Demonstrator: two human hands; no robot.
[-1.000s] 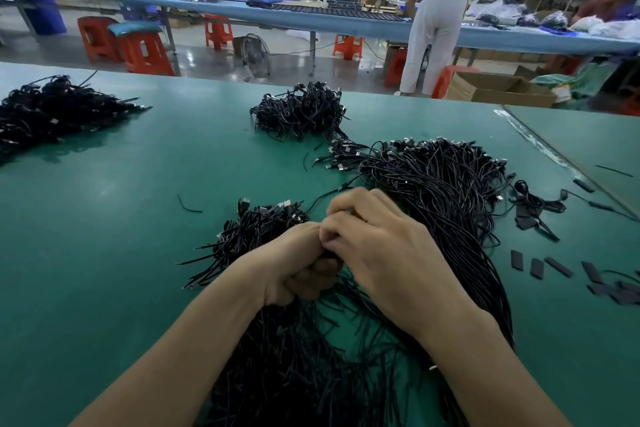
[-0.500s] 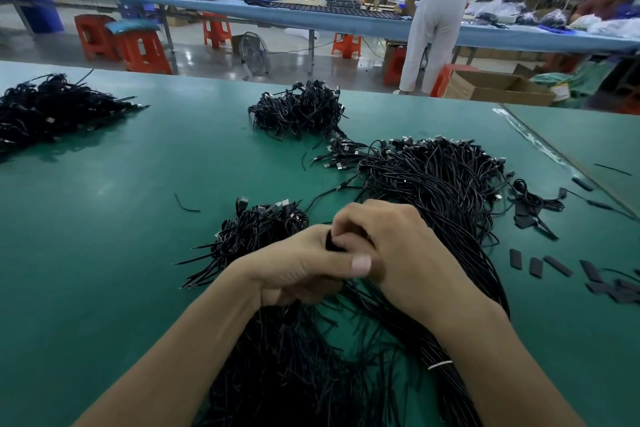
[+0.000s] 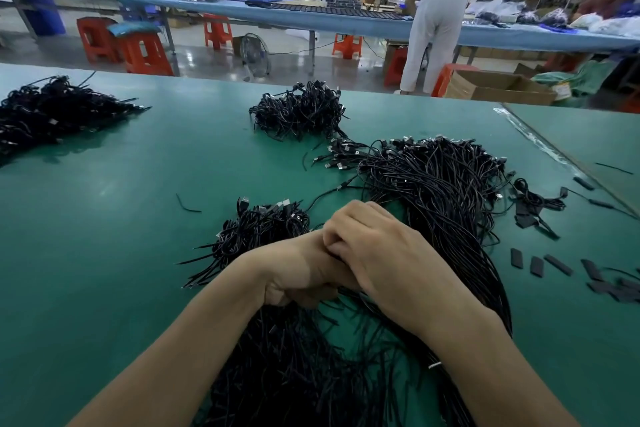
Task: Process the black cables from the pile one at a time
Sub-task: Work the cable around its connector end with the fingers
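Note:
A big pile of long black cables spreads across the green table from centre right down toward me. My left hand and my right hand meet over the near part of it, fingers curled together round a black cable that is almost wholly hidden between them. The right hand's fingers lie over the left hand's knuckles. A smaller bundle of coiled cables sits just left of my hands.
Another coiled bundle lies farther back, and a large heap at the far left. Short black sleeve pieces are scattered at the right, one stray wire bit at the left. A person stands at a blue bench behind.
My hands have closed tighter over the cable; the right hand's fingers slid left onto the left hand, and the black piece seen between the fingertips is now covered.

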